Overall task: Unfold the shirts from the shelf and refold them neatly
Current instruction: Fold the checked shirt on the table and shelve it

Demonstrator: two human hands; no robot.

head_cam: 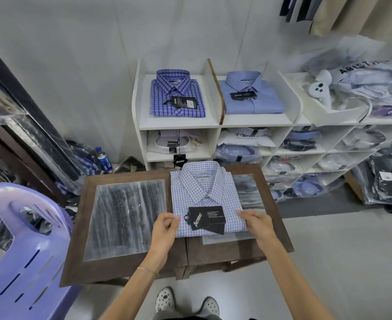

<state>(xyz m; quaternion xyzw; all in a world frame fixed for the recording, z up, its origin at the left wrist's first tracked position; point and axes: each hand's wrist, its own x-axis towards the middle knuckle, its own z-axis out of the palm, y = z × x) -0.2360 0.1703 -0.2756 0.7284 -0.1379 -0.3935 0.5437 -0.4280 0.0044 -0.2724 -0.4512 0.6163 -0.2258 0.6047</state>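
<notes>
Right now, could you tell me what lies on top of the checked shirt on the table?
Black tags lie on the shirt; the fabric beneath them is hidden.

A folded shirt (pixel 204 192) lies on the table (pixel 125 262), shelf (pixel 213 122) behind.
</notes>
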